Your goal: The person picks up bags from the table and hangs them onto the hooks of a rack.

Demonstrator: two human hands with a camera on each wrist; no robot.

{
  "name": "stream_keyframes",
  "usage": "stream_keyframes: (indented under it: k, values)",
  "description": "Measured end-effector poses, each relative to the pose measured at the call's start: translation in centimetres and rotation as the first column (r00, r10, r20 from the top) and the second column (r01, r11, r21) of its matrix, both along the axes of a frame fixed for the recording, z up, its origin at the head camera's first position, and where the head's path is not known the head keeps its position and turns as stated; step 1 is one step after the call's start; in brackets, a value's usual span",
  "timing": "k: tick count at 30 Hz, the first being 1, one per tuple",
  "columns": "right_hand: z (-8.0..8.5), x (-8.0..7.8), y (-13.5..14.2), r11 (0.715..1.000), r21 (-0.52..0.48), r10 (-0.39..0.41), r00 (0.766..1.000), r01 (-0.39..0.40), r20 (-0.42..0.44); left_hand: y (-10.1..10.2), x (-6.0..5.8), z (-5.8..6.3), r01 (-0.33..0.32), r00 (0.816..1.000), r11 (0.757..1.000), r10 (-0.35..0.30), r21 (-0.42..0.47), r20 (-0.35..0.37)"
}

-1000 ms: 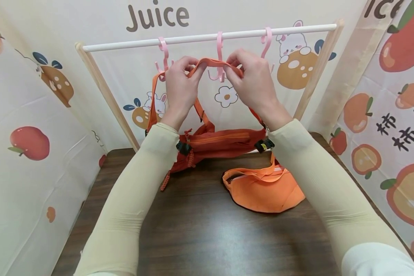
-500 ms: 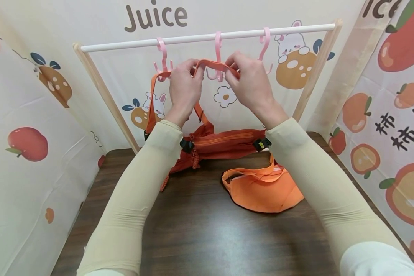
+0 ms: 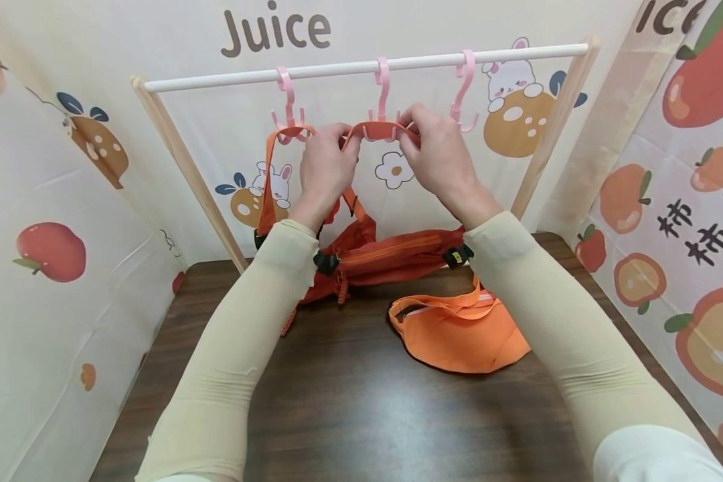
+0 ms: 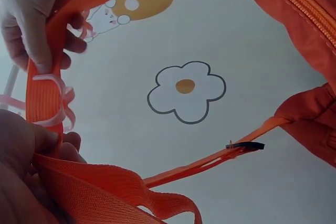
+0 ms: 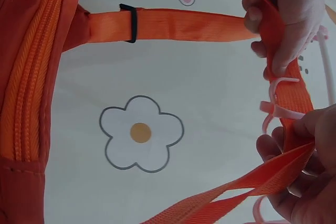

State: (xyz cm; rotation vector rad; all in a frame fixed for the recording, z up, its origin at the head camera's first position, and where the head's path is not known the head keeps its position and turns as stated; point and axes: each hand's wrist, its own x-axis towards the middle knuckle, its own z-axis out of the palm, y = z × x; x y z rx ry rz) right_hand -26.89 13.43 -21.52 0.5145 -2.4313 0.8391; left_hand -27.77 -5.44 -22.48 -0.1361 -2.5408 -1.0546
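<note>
My left hand (image 3: 328, 164) and right hand (image 3: 440, 150) pinch an orange webbing strap (image 3: 379, 129) on either side of the middle pink hook (image 3: 383, 90). Between the hands the strap lies over this hook's prongs, as the right wrist view also shows with the pink prongs (image 5: 273, 106) against the webbing. Below hangs a rust-red waist bag (image 3: 391, 258) with an orange zipper and black buckles (image 3: 458, 256). Another orange strap (image 3: 269, 181) hangs over the left pink hook (image 3: 289, 100). My forearms and hands hide parts of the straps and bags.
A white rail (image 3: 343, 68) on wooden posts (image 3: 189, 174) carries the hooks. At right, a third pink hook (image 3: 464, 87) hangs without a strap. A bright orange waist bag (image 3: 464, 338) lies on the dark wooden table (image 3: 391, 422). Printed cloth (image 3: 54, 321) surrounds the table's sides and back.
Both hands have come down slightly with the strap. Its middle stretch, earlier held above the prongs of the middle hook, now lies on them. The bright orange bag has stayed put.
</note>
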Motion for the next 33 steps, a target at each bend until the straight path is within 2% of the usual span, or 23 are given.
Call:
stream_keyframes:
  k: [8, 14, 25, 33]
  values:
    - [-1.1, -0.8, 0.1, 1.000, 0.007, -0.010, 1.000, 0.010, 0.003, 0.0, 0.7, -0.6, 0.037, 0.999, 0.999, -0.038, 0.034, 0.022]
    - [-2.0, -1.2, -0.1, 0.999, 0.029, -0.016, 0.999, 0.015, 0.048, -0.3, 1.1, -1.4, 0.045, 0.999, 0.998, -0.046, 0.052, 0.022]
    - [-3.2, -2.5, -0.2, 0.998, 0.063, -0.019, 0.991, 0.011, 0.130, -1.2, 1.8, -3.8, 0.064, 0.998, 0.996, -0.064, 0.056, -0.004]
    - [-4.9, -3.4, 0.1, 0.996, 0.083, -0.038, 0.975, 0.021, 0.218, -2.1, 2.4, -5.7, 0.055, 0.998, 0.995, -0.056, 0.081, 0.000]
